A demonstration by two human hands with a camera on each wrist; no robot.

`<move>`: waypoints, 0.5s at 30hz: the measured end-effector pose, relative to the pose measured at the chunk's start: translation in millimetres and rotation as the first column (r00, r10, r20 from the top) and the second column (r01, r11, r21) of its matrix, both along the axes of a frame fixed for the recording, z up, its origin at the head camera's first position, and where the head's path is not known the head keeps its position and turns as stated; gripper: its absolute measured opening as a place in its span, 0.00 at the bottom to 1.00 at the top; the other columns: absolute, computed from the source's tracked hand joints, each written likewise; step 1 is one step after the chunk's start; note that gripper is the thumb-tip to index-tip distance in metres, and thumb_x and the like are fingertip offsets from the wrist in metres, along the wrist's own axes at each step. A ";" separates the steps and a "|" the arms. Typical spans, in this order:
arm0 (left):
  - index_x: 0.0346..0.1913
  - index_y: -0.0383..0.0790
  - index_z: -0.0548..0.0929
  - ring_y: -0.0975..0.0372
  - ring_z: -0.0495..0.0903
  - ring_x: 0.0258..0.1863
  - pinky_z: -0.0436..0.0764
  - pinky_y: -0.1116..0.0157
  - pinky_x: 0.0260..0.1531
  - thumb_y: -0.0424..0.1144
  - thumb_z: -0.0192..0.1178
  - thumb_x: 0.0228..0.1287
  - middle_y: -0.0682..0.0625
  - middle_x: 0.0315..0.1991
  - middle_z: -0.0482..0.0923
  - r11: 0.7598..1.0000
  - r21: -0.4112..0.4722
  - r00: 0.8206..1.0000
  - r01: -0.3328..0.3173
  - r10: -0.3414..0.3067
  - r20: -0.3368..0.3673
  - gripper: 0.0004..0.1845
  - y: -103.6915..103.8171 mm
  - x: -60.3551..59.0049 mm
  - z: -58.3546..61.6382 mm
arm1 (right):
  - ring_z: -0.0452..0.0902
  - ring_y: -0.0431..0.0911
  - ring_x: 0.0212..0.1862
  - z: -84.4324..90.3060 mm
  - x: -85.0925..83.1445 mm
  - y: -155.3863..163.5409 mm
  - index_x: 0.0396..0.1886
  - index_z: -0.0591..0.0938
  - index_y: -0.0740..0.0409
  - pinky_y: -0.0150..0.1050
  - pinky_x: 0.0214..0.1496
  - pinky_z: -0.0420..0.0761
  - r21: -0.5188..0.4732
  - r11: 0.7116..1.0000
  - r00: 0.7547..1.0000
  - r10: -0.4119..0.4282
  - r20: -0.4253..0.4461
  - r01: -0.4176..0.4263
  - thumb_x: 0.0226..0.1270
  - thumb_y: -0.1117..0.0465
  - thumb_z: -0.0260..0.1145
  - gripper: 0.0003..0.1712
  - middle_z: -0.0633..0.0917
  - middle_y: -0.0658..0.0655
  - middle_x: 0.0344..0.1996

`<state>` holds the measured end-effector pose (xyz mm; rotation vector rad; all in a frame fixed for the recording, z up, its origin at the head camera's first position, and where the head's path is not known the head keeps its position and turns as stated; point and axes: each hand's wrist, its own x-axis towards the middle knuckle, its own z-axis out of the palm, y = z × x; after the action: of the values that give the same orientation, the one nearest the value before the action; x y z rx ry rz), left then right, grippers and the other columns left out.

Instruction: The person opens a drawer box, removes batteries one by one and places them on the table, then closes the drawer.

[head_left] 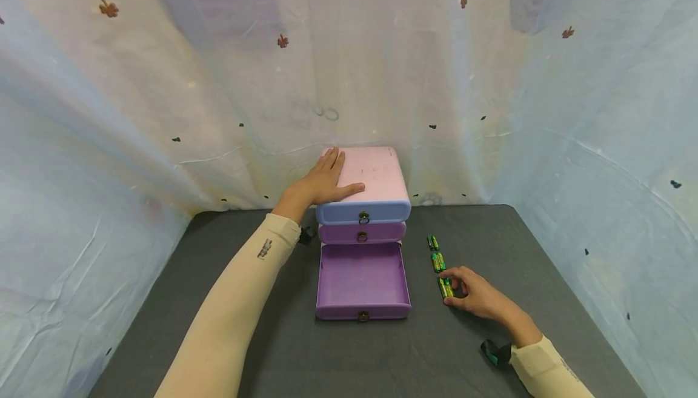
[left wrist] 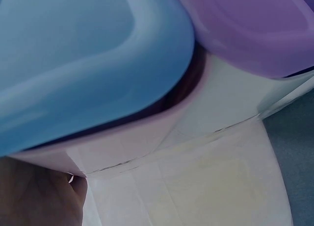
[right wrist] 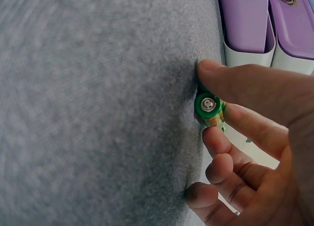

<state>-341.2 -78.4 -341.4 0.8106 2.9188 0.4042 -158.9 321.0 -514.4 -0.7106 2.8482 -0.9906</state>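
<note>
A small drawer unit with a pink top (head_left: 376,171) stands at the back of the table. My left hand (head_left: 324,183) rests on its top left side, fingers spread. The blue top drawer (head_left: 338,212) and purple middle drawer (head_left: 332,233) sit above a purple bottom drawer (head_left: 362,274), which is pulled out with nothing in it. To its right, several green batteries (head_left: 438,262) lie in a row. With thumb and fingers, my right hand (head_left: 477,294) pinches the nearest green batteries (head_left: 445,288) at the table. One battery's (right wrist: 208,105) metal tip shows in the right wrist view.
The dark grey table (head_left: 414,355) carries everything. A pale patterned curtain (head_left: 349,83) hangs right behind the drawer unit and along both sides. A dark strap (head_left: 496,352) hangs at my right wrist.
</note>
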 end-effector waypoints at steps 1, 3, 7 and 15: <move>0.87 0.36 0.32 0.49 0.24 0.87 0.33 0.53 0.86 0.78 0.45 0.74 0.38 0.88 0.23 1.000 0.002 1.000 0.001 -0.001 0.001 0.62 0.0 0.3 0.2 | 0.66 0.40 0.35 -0.2 -0.1 0.1 0.64 0.82 0.63 0.34 0.35 0.68 -0.001 1.000 1.000 0.004 -0.003 -0.004 0.66 0.59 0.81 0.29 0.77 0.51 0.39; 0.87 0.36 0.32 0.49 0.24 0.87 0.33 0.53 0.86 0.78 0.45 0.74 0.38 0.88 0.24 1.000 0.002 1.000 0.001 -0.002 0.003 0.62 -0.2 0.3 0.2 | 0.66 0.40 0.35 -0.4 -0.3 0.1 0.63 0.82 0.64 0.34 0.35 0.68 -0.002 1.000 1.000 0.010 -0.010 -0.010 0.66 0.60 0.81 0.29 0.77 0.51 0.39; 0.87 0.36 0.32 0.49 0.24 0.87 0.33 0.53 0.86 0.78 0.45 0.74 0.38 0.88 0.24 1.000 0.003 1.000 0.000 0.000 -0.002 0.62 -0.4 -0.2 -0.7 | 0.67 0.41 0.35 -0.6 0.1 0.2 0.63 0.82 0.64 0.34 0.35 0.68 -0.006 1.000 1.000 0.010 -0.018 -0.010 0.66 0.60 0.81 0.29 0.77 0.52 0.39; 0.87 0.35 0.33 0.48 0.25 0.87 0.34 0.53 0.86 0.78 0.45 0.74 0.37 0.88 0.24 1.000 -0.003 1.000 0.002 -0.002 -0.016 0.62 -0.2 -2.4 -2.0 | 0.68 0.43 0.35 1.9 2.7 0.5 0.65 0.82 0.62 0.34 0.35 0.69 -0.007 1.000 1.000 -0.021 -0.009 0.021 0.66 0.59 0.81 0.31 0.77 0.53 0.40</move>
<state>-343.6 -78.7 -343.4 0.8202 2.9317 0.3947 -156.3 321.5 -512.6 -0.6886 2.8672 -1.0032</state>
